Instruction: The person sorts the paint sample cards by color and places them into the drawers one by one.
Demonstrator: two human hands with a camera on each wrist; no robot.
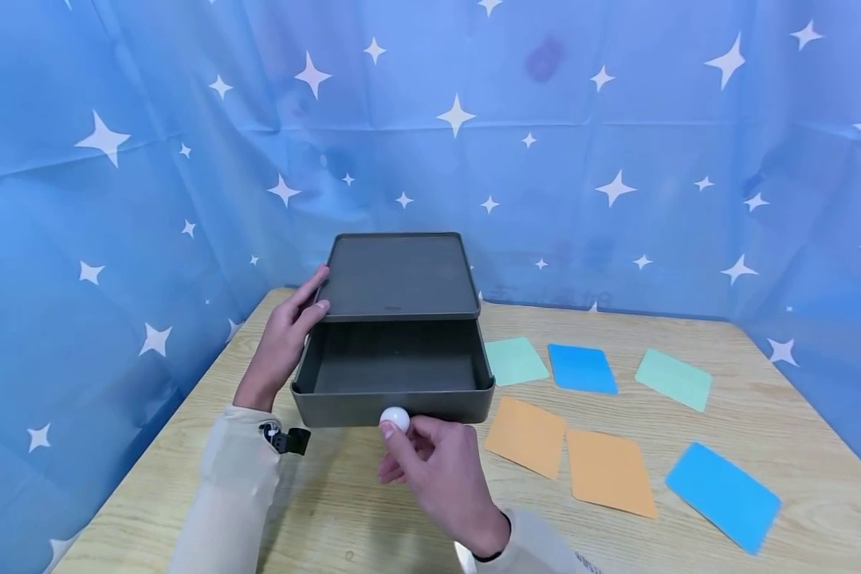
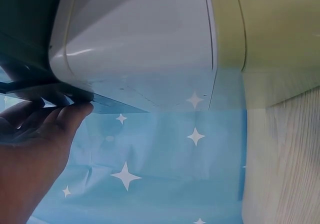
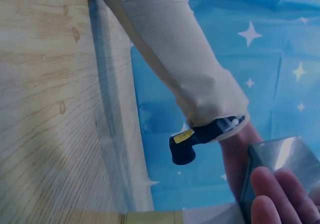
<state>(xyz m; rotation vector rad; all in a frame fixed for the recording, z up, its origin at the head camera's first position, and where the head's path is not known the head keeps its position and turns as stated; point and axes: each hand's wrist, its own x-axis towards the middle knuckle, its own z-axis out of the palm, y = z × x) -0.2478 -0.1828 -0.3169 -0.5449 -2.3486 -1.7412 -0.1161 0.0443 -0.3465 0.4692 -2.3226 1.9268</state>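
Backdrop cloth [image 1: 402, 151]: blue, creasing softly, showing white four-pointed stars.
Table [image 1: 151, 510]: pale wood, its grain running visibly.
Cabinet [image 1: 402, 275]: smooth, boxy, standing on the table left of the cards; its dark grey casing is sitting above glossy pale [image 2: 135, 34] and yellow [image 2: 270, 29] tiers.
Drawer [image 1: 344, 409]: dark grey, shallow, rectangular, projecting forward beneath the casing's flat, raised-rimmed top.
Cards [image 1: 610, 472]: six, flat, rounded-cornered, two each of green, blue and orange, lying apart or nearly touching.
Left hand [image 1: 281, 343]: fingers stretching along the casing's left side, thumb resting at its front corner.
Right hand [image 1: 441, 470]: thumb and fingers pinching the knob.
Knob [image 1: 396, 417]: white, round, shiny, sitting mid-front on the drawer.
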